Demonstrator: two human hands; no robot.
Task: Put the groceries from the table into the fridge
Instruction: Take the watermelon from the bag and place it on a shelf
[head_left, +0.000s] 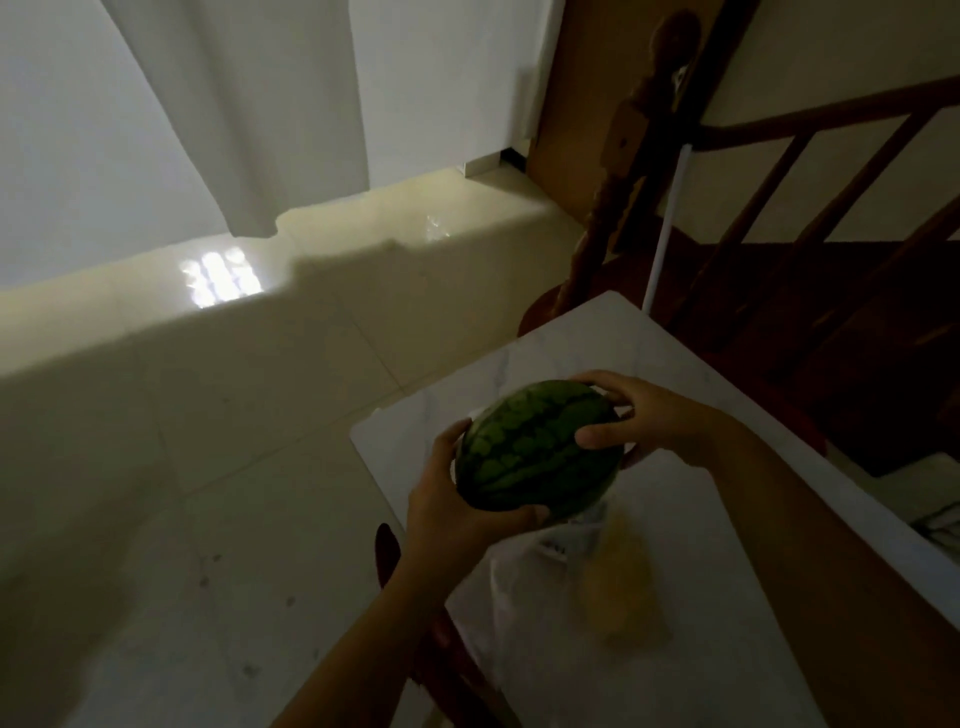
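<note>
Fingers (602, 435) of the right hand (660, 415) and left hand (441, 499) are clasping a striped green oval watermelon (535, 452) above the white marble table (727, 405)'s left edge; a blurred yellow packet (626, 587) is lying nearer, beside a wooden staircase (810, 208).

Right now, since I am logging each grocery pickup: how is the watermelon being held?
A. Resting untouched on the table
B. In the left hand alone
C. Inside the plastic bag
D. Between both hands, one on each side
D: the left hand and right hand grip opposite sides of the watermelon above the table.
</note>
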